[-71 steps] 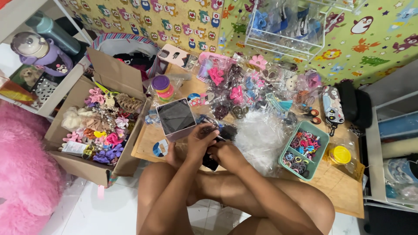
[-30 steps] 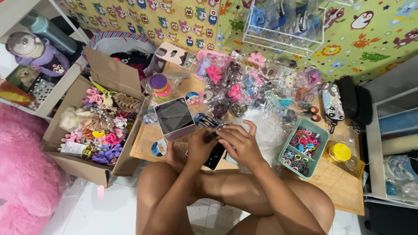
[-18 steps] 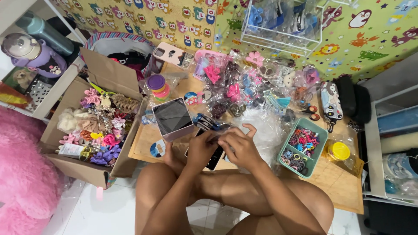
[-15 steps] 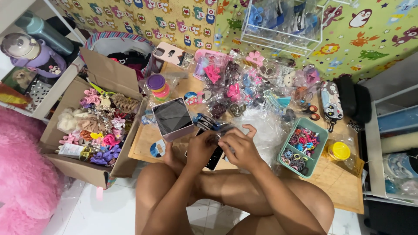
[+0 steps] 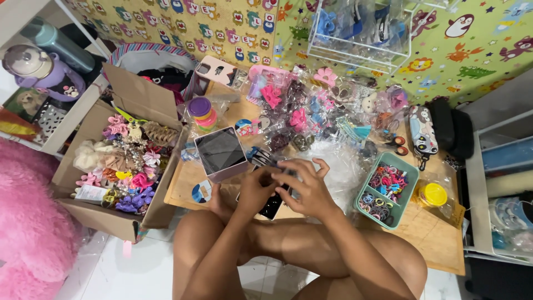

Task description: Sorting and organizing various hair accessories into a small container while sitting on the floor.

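Clear packet [image 5: 280, 166], seemingly lying crosswise, both hands' [image 5: 311, 189] grip

Bright even light, soft shadows, wide-angle edge distortion, slight blur

Cardboard box [image 5: 119, 214], teal tray [image 5: 404, 166], yellow jar [image 5: 435, 194]

My left hand [image 5: 256, 190] and right hand [image 5: 307, 188] hide the small item between them; I can't identify it. The frame crops the pink fluff [image 5: 28, 222].
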